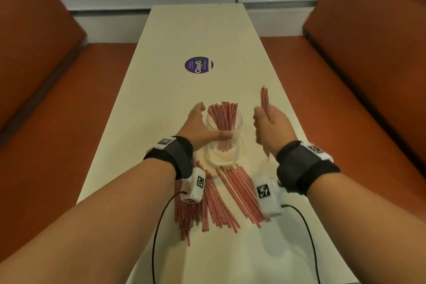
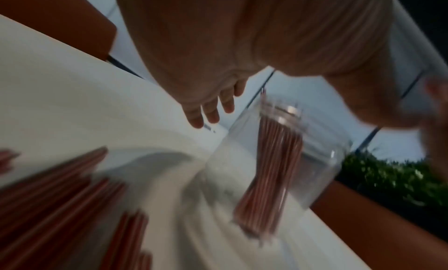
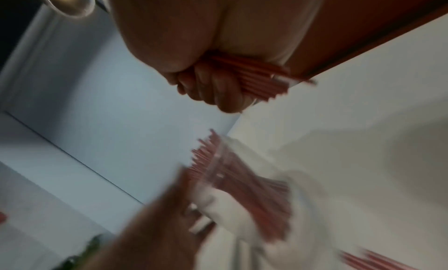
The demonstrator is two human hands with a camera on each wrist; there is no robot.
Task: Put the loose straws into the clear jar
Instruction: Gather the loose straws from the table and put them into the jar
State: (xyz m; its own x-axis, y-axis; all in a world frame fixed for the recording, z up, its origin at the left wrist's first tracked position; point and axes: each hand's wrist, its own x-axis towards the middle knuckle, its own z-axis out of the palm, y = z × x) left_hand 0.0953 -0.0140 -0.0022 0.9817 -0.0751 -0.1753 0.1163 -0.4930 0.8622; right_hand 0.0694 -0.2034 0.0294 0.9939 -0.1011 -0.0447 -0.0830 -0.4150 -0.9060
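Note:
A clear jar (image 1: 235, 145) stands upright mid-table with a sheaf of red-and-white straws (image 1: 223, 117) fanning out of its mouth. My left hand (image 1: 202, 122) spans the jar's left side, fingers (image 2: 211, 109) straight and spread and the thumb lying across the jar's near wall; the fingers stay apart from the glass (image 2: 322, 170). Just right of the jar, my right hand (image 1: 268, 122) grips an upright bundle of straws (image 1: 264, 99), whose ends stick out above and below the fist (image 3: 213, 90). Many loose straws (image 1: 219, 198) lie fanned on the table between the jar and me.
The narrow cream table (image 1: 196, 30) carries a round purple sticker (image 1: 199, 65) beyond the jar. Orange benches run along the left (image 1: 46, 99) and right (image 1: 368, 76). A pale wall closes the far end. Black cables trail from both wrist cameras over the near tabletop.

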